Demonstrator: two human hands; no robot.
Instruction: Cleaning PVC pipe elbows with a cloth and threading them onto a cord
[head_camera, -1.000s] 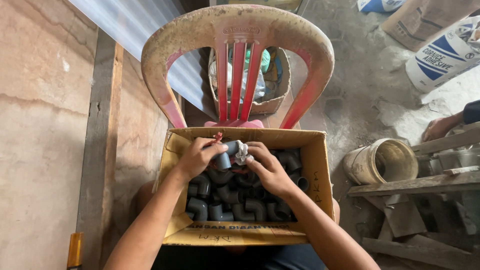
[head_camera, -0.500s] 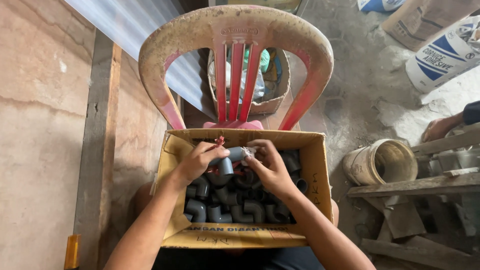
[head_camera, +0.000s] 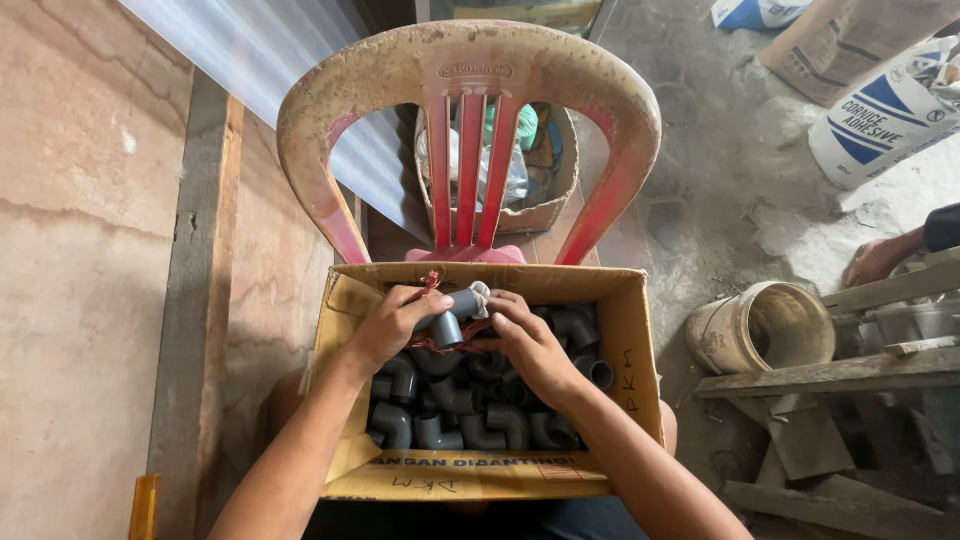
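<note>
- Both hands share one grip: the left hand (head_camera: 392, 322) and right hand (head_camera: 528, 340) clasp a grey pipe elbow (head_camera: 450, 315) over the far end of the cardboard box (head_camera: 640, 380).
- Red cord (head_camera: 432, 282) and a white scrap (head_camera: 481, 296) cling to it; what the scrap is, I cannot tell.
- Fingers cover much of the elbow.
- About a dozen grey fittings (head_camera: 455, 415) show in the box; arms hide the rest.
- One red plastic chair (head_camera: 470, 150) stands beyond, one bucket (head_camera: 765, 325) right.
- Another person's hand (head_camera: 880, 260) is cut off at the right edge.
</note>
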